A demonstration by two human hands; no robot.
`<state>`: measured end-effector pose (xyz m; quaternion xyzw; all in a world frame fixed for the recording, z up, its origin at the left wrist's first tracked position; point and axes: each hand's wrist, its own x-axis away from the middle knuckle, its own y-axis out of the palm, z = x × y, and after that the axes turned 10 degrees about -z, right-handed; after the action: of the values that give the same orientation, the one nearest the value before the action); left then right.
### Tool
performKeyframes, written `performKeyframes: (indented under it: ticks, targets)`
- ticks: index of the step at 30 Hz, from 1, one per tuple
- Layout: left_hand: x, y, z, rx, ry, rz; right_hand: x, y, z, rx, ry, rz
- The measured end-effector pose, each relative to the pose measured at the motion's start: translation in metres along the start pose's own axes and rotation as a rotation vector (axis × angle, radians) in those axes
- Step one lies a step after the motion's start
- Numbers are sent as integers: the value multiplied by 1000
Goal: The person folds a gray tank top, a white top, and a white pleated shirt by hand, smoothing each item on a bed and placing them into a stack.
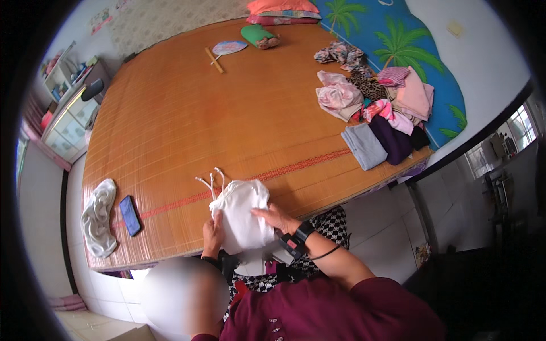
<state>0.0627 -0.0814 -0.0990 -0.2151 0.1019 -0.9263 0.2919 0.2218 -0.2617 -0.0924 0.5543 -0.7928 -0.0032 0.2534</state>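
A folded white drawstring cloth [244, 219] is between my hands at the bed's near edge; whether it is a garment or a bag I cannot tell. Its white cords [213, 181] stick out from the far left corner onto the mat. My left hand [214, 232] grips the left side, thumb on top. On the right side lies my right hand [277, 218], thumb over the cloth and the other fingers mostly hidden beneath. A black band circles the right wrist.
Left on the bed mat [187, 125] are a white crumpled cloth [99, 219] and a dark blue phone [129, 216]. At the right lies a heap of clothes [392, 96], with folded grey cloth [364, 146] near the edge. Farther back are a fan [230, 48] and a green pillow [254, 34].
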Motion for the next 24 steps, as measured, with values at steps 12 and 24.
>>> performKeyframes:
  ticks: [12, 24]
  targets:
    - [7, 11, -14, -26, 200, 198, 43, -54, -49, -362, -319, 231]
    - [4, 25, -20, -462, 388, 412, 64, -56, -17, -195, -374, 276]
